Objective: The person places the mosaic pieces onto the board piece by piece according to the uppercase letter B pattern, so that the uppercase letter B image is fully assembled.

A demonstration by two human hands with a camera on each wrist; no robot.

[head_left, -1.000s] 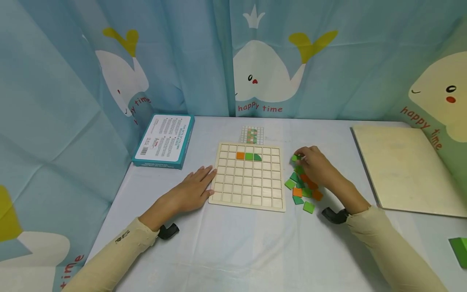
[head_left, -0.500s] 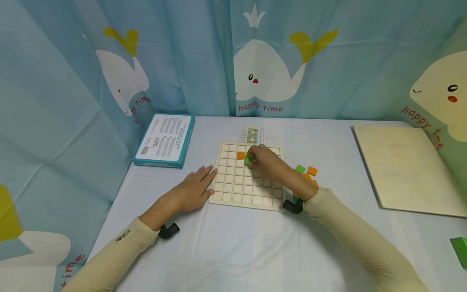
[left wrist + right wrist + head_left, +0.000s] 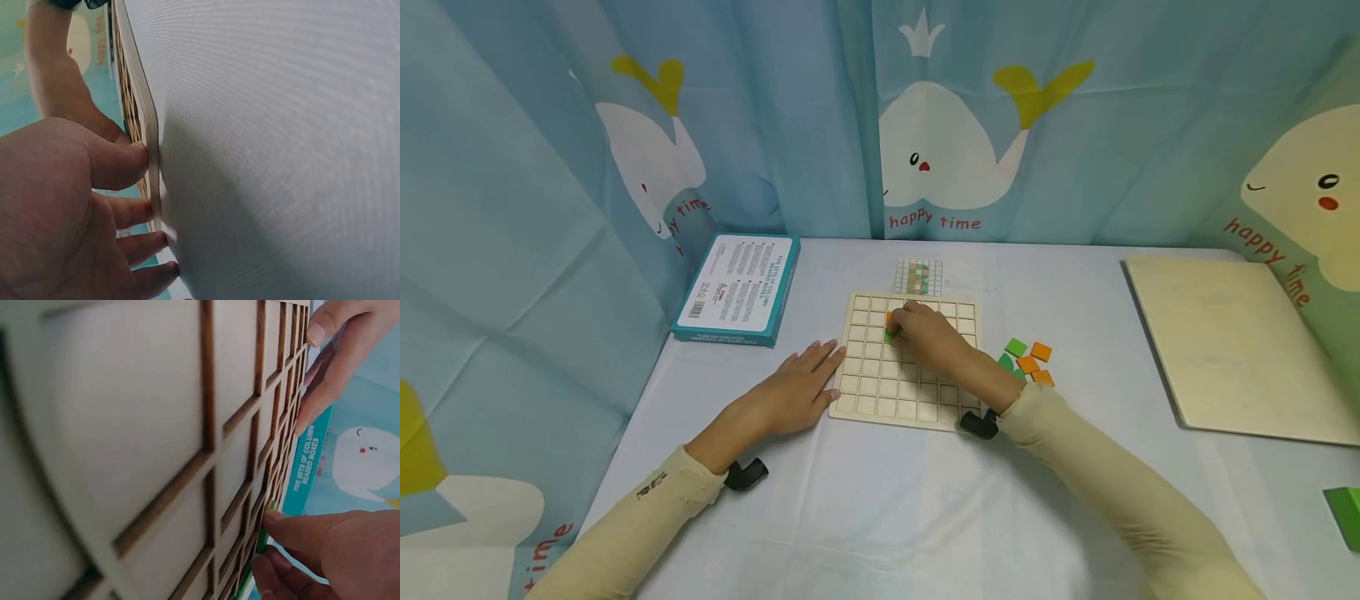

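Note:
A wooden grid board (image 3: 880, 388) lies on the table. My left hand (image 3: 797, 390) rests at its left edge; in the left wrist view its fingers (image 3: 132, 211) are straight and touch the board's side. Over the upper rows, my right hand (image 3: 931, 340) pinches a green square tile (image 3: 890, 336), just below an orange tile (image 3: 889, 317). In the right wrist view the green tile (image 3: 262, 540) shows between thumb and finger, close to the grid. Other tiles in that row are hidden under the right hand.
Loose green and orange tiles (image 3: 1027, 364) lie right of the board, partly behind the right forearm. A printed pattern card (image 3: 918, 276) sits beyond the board. A teal box (image 3: 737, 290) stands at the back left, a wooden panel (image 3: 1240, 350) at the right.
From the loose tiles, my right hand has carried a green tile leftward onto the board, then slightly further left to below the orange tile. The left hand has stayed put.

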